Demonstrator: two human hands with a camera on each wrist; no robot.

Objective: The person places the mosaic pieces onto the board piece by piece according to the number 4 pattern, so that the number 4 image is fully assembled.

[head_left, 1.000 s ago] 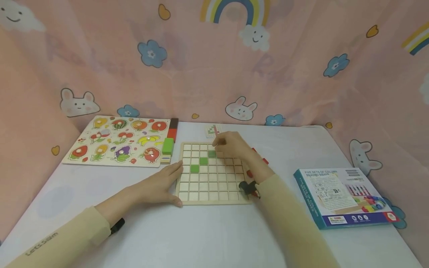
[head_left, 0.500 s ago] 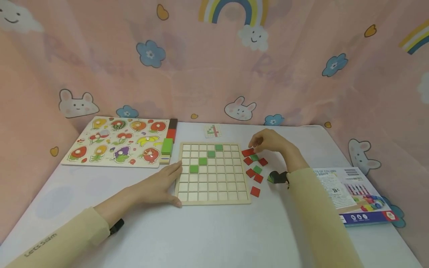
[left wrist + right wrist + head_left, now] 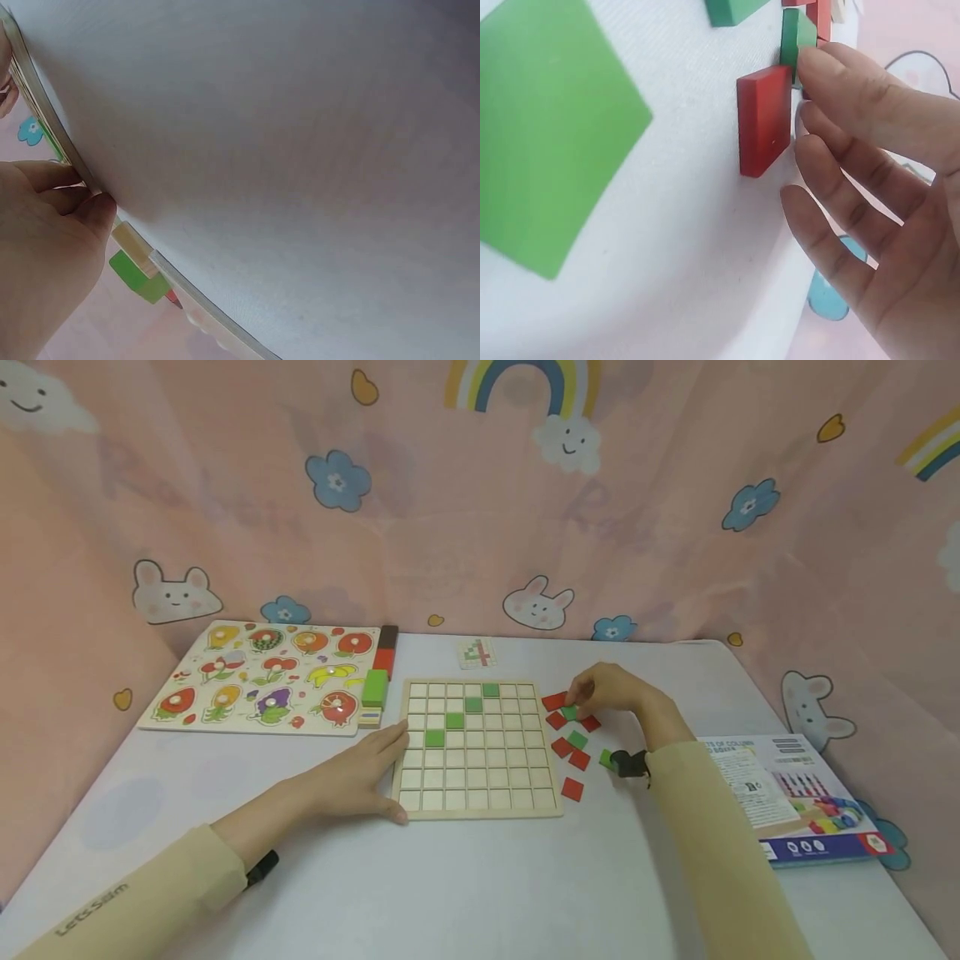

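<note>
My left hand (image 3: 367, 774) rests along the left side of the wooden grid board (image 3: 477, 814), fingers at its edge and thumb by the near left corner. Four-sided green tiles sit diagonally in its cells, the farthest being a green tile (image 3: 491, 691) in the back row. To the right of the board, my right hand (image 3: 603, 689) pinches a green tile (image 3: 570, 713) among loose tiles. In the right wrist view the thumb overlaps that green tile (image 3: 799, 37), and a red tile (image 3: 765, 124) lies just beside the fingers.
Several red tiles (image 3: 572, 789) and green ones lie right of the board. A pattern card (image 3: 477, 653) is behind it. At the left are a fruit puzzle (image 3: 262, 681) and stacked blocks (image 3: 375, 687); at the right, a flat toy box (image 3: 817, 802).
My right hand has gone from the board's back row to the loose tiles, then down to a green one. A green tile now shows in that row. The left hand stays.
</note>
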